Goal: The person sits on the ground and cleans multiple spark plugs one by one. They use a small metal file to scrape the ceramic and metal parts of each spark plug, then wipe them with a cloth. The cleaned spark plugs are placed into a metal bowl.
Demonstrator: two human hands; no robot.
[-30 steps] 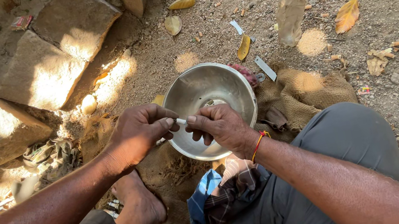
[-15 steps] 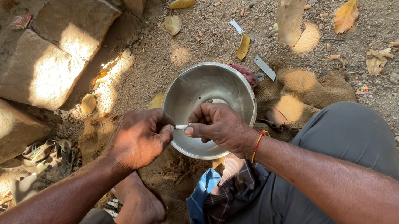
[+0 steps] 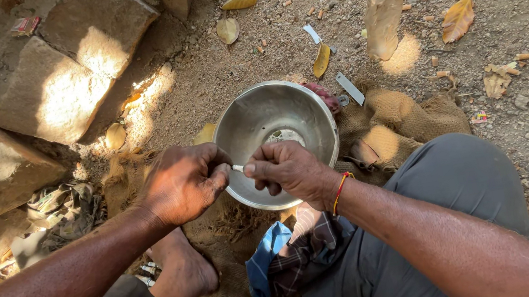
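1. Over the steel bowl [image 3: 275, 141] on the burlap sacking [image 3: 391, 126], our left hand [image 3: 182, 183] and right hand [image 3: 288, 169] both pinch a small pale piece [image 3: 237, 168], fingers curled shut.
2. Beyond the bowl stands a plastic bottle [image 3: 383, 13].

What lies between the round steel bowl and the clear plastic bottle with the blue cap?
In the head view, between the round steel bowl and the clear plastic bottle lie a flat grey metal strip, a yellow dry leaf and bare dirt.
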